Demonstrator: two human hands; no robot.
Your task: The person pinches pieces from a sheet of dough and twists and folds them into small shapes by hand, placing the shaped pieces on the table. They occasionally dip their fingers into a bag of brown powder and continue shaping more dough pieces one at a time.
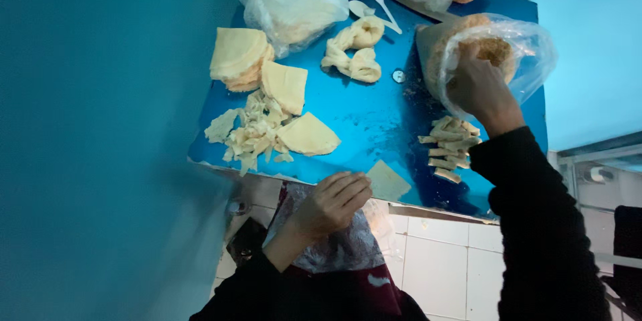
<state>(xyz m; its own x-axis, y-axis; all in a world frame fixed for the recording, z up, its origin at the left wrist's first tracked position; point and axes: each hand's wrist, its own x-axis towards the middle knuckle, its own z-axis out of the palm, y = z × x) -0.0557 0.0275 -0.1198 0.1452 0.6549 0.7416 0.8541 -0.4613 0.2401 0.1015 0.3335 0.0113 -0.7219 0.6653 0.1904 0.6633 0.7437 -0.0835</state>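
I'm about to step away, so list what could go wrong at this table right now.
1. The right hand is inside the crumb bag, which leans over the table; it may tip and spill.
2. The square wrapper lies at the table's edge by the left hand; a nudge could drop it.

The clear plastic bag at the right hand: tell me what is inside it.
Inside the clear plastic bag lie brown crumbs. The right hand reaches into its mouth; its fingertips and whatever they hold are hidden.

Clear plastic bag top centre; crumb-filled bag right.
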